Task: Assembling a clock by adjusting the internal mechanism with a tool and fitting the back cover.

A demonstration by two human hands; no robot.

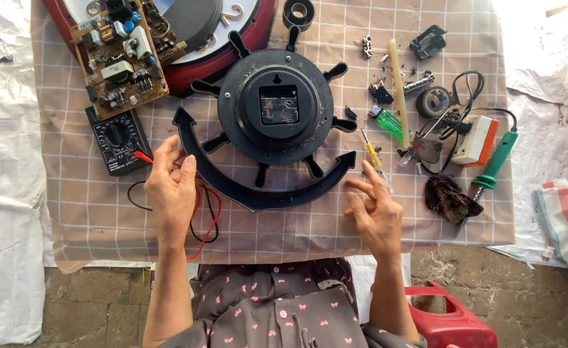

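Observation:
A black wall clock shaped like a ship's wheel with an anchor (274, 116) lies face down on a checked cloth (91, 212), its square movement showing in the middle. My left hand (171, 187) rests at the anchor's left tip, fingers over the red and black meter leads (203, 219); whether it grips one I cannot tell. My right hand (374, 212) hovers with fingers spread just right of the anchor's right tip, holding nothing. A yellow-handled screwdriver (375, 158) lies just above that hand.
A black multimeter (118, 138) and a brown circuit board (120, 55) sit at the left, over a red round clock (232, 45). At the right lie a green soldering iron (495, 164), a pale candle stick (398, 90), a solder roll (433, 102), small parts. A red stool (454, 319) stands below.

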